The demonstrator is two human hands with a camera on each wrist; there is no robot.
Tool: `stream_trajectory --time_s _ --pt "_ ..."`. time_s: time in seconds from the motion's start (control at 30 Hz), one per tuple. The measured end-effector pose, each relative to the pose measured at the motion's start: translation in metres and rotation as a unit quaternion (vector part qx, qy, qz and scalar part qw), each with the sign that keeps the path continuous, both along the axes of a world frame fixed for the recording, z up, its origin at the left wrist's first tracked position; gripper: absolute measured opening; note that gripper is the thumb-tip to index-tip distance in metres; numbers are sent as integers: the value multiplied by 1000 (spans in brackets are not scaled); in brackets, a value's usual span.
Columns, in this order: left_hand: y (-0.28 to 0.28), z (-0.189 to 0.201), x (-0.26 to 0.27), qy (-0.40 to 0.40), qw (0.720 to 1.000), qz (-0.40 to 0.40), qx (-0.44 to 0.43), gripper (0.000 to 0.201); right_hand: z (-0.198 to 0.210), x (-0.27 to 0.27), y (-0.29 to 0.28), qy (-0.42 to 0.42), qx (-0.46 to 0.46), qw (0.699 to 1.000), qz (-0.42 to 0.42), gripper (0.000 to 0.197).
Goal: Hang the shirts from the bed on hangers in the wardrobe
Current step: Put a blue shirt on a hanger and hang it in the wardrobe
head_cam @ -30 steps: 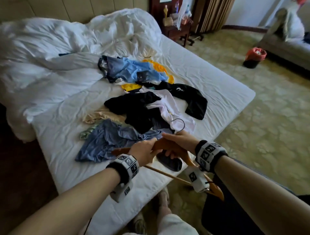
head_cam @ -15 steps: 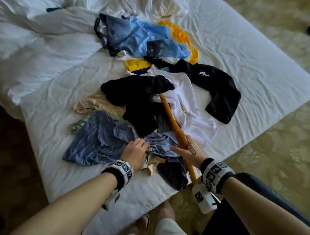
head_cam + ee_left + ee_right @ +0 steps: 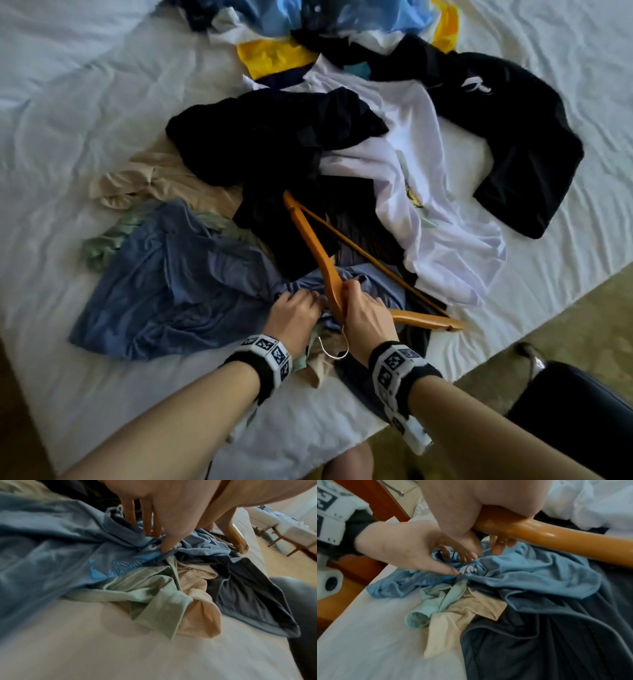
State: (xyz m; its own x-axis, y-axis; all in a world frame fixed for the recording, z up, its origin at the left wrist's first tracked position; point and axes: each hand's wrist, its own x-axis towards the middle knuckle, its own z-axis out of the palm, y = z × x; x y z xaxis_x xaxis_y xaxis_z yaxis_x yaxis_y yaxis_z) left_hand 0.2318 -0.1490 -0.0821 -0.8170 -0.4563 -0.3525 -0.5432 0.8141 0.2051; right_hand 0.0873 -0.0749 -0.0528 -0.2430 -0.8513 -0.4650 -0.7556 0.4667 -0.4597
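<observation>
A crumpled blue shirt (image 3: 171,284) lies near the front edge of the white bed (image 3: 68,120). My left hand (image 3: 294,310) pinches the shirt's bunched fabric (image 3: 120,550) between thumb and fingers, seen also in the right wrist view (image 3: 402,551). My right hand (image 3: 366,315) grips the middle of an orange wooden hanger (image 3: 318,253), whose metal hook (image 3: 334,347) points back toward my wrist. The hanger (image 3: 547,539) lies over the blue shirt (image 3: 530,574) and a black garment (image 3: 274,144).
More clothes are heaped on the bed: a white shirt (image 3: 428,192), a black shirt with a white logo (image 3: 513,137), yellow (image 3: 274,58), beige (image 3: 161,181), pale green (image 3: 145,595) and dark grey (image 3: 539,635) garments. The carpeted floor (image 3: 565,315) lies to the right.
The view has closed in on the bed. The hanger has swung flat over the clothes with its hook toward me. Both hands now meet at the blue shirt's bunched fabric.
</observation>
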Motion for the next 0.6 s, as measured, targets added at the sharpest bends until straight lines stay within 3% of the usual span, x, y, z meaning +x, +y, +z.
stream_trajectory --time_s 0.17,0.33,0.43,0.53,0.6 --pt "5 5 -7 -119 991 58 0 24 -10 7 -4 51 21 997 59 42" --pt "-8 33 9 -44 999 -18 10 12 15 0 -7 64 85 990 94 49" --pt "-24 66 19 -9 999 -27 39 27 55 -8 -14 44 101 990 91 46" --pt "-43 127 19 9 999 -17 31 41 110 -14 -27 63 65 991 101 36" --pt "-58 175 21 3 1000 2 26 39 156 -18 -39 84 41 988 127 36"
